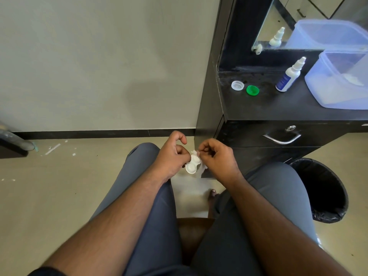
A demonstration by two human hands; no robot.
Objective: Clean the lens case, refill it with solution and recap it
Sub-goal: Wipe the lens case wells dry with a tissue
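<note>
Between my knees I hold a white two-well lens case [192,165], uncapped. My left hand [172,154] grips its left side with curled fingers. My right hand [216,156] pinches a small white tissue [201,162] against the case's far well. On the black dresser top lie a white cap [237,85] and a green cap [252,90], both upturned. A white solution bottle [289,76] with a blue label stands to their right, capped.
A translucent bluish plastic tub [338,84] sits on the dresser [278,108] at the right, below a mirror. A drawer with a metal handle [281,138] faces me. A black-lined waste bin [322,188] stands on the floor by my right knee.
</note>
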